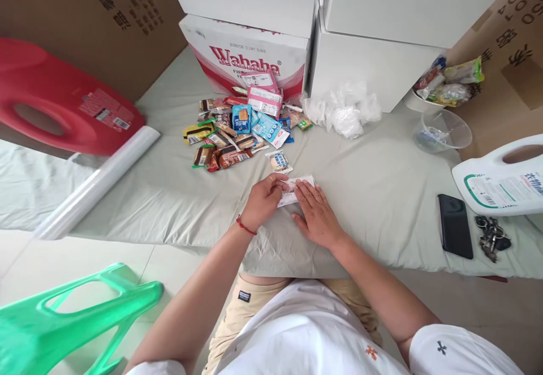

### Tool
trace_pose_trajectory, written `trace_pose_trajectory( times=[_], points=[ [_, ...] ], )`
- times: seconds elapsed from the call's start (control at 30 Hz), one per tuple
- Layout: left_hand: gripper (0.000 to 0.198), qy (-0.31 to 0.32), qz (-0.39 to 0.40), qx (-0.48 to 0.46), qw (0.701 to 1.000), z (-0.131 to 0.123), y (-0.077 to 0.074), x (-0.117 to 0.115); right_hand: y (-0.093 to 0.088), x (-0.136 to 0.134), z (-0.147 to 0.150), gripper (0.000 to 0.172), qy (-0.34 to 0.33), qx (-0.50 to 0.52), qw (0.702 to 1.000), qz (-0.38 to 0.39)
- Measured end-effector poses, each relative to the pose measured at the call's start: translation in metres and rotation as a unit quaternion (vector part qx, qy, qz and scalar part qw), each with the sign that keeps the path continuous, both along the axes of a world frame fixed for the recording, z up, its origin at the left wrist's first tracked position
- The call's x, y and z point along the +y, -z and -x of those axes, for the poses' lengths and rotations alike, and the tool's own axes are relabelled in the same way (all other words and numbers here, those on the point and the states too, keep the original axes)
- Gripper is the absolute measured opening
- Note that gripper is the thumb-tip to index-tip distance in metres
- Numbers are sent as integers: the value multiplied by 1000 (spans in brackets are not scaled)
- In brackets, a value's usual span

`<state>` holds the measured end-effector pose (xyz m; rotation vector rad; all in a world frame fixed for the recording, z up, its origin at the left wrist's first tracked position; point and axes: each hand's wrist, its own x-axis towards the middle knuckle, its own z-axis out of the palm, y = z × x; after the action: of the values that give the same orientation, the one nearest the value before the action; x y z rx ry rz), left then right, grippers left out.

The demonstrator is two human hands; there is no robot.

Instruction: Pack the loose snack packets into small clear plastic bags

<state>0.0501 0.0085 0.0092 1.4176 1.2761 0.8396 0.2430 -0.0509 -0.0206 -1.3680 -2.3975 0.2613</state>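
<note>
A small white packet with faint print (pixel 289 198) lies on the cloth in front of me, partly covered by my hands. My left hand (pixel 266 197), with a red cord on its wrist, has its fingers curled closed at the packet's left end. Across the right part of the packet, my right hand (pixel 316 211) lies flat with its fingers stretched out. Just beyond is a small white wrapped snack with blue lettering (pixel 279 161). Behind it sits a pile of wrapped snacks (pixel 231 137) in brown, yellow, blue and pink wrappers.
A Wahaha carton (pixel 254 52) and crumpled clear plastic (pixel 345 112) stand behind. At left are a red jug (pixel 63 98), a plastic film roll (pixel 102 182) and a green stool (pixel 85 318). A clear tub (pixel 443 132), white jug (pixel 504 180), phone (pixel 455 226) and keys (pixel 492 239) are right.
</note>
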Motion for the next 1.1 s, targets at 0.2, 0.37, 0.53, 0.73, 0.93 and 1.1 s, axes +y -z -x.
trace_pose_trajectory(
  times=[0.2, 0.37, 0.53, 0.73, 0.93, 1.1],
  points=[
    [41, -15, 22, -97, 995, -1, 12, 0, 2, 1, -2, 72, -7, 44, 999, -13],
    [43, -8, -72, 19, 997, -4, 17, -8, 3, 0, -5, 58, -11, 123, 991, -43],
    [47, 70, -146, 181, 970, -6, 10, -13, -6, -3, -1, 57, 2, 55, 997, -61],
    [66, 102, -137, 304, 937, -5, -7, -9, -7, -1, 5, 50, 31, 3, 999, -20],
    [35, -53, -277, 254, 925, 11, -16, -19, -3, 0, 1, 47, 50, 60, 997, -13],
    [39, 70, -284, 327, 899, -6, 7, -23, 1, 0, 1, 48, 44, 78, 995, -33]
  ],
)
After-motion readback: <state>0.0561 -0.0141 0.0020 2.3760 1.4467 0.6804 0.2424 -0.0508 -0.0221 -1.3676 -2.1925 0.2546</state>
